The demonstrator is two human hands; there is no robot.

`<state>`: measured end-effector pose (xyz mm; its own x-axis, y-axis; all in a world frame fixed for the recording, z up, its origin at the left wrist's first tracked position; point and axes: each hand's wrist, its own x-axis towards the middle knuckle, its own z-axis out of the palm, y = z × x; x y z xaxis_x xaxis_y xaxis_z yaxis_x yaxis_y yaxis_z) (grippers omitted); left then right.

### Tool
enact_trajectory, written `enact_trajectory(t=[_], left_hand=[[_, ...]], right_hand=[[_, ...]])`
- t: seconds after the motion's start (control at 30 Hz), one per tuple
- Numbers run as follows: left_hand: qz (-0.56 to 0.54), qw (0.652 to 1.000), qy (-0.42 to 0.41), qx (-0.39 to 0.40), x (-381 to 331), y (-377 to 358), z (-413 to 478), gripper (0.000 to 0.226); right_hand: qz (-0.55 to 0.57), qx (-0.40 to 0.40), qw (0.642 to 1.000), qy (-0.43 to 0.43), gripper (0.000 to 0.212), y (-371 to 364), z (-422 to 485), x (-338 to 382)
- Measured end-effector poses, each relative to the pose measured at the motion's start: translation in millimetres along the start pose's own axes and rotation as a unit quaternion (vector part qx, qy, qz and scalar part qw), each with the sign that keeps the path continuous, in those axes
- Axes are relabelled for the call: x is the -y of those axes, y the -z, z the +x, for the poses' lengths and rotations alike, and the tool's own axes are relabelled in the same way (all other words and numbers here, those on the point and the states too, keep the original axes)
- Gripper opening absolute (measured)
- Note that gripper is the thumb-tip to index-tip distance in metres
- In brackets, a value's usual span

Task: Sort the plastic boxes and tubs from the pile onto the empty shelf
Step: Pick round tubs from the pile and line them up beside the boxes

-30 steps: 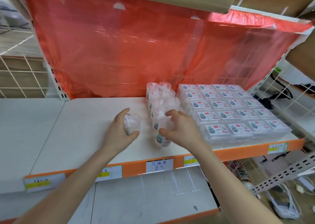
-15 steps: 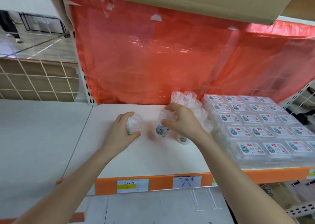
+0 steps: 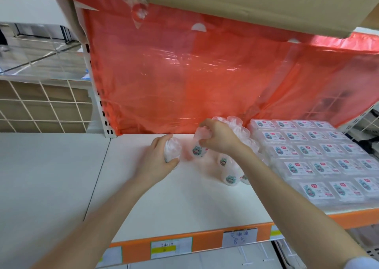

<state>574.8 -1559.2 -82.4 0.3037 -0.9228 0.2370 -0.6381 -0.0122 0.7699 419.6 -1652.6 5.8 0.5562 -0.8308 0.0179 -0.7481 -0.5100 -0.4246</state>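
Left of centre: left hand [image 3: 158, 163] curled round a clear tub [image 3: 171, 148], gripping it upright, low at the white shelf [image 3: 164, 205]. Just beside: right hand [image 3: 220, 140] pinching the top of a second tub [image 3: 200, 148]. Contact with the board not discernible for either tub. Further right: row of tubs [image 3: 228, 168], partly hidden by the right wrist. Far right: stacked flat boxes [image 3: 320, 158] in rows, back row against the red plastic sheet [image 3: 184, 74].

Red plastic sheet [image 3: 184, 74], wire grid [image 3: 41, 104], possibly tiled floor [image 3: 41, 49]
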Motion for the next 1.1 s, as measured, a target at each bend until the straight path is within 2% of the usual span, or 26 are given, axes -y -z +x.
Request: enact_trajectory(t=[0.3, 0.53, 0.87, 1.1], left_hand=[[-0.014, 0.999, -0.041, -0.002, 5.5, -14.4, 13.9, 0.054], [-0.026, 0.999, -0.042, -0.007, 9.2, -16.5, 12.9, 0.054], [-0.039, 0.999, -0.019, -0.009, 11.5, -17.9, 13.9, 0.056], [-0.038, 0.999, -0.012, -0.011, 11.5, -17.7, 13.9, 0.056]], right_hand=[[-0.052, 0.004, 0.999, 0.005, 0.055, 7.4, 39.5, -8.6], [-0.111, -0.006, 0.994, -0.005, 0.051, 4.9, 65.8, -13.0], [-0.127, 0.002, 0.992, -0.021, 0.045, -6.3, 79.9, -24.1], [-0.097, -0.007, 0.995, -0.019, 0.041, -7.1, 80.6, -29.5]])
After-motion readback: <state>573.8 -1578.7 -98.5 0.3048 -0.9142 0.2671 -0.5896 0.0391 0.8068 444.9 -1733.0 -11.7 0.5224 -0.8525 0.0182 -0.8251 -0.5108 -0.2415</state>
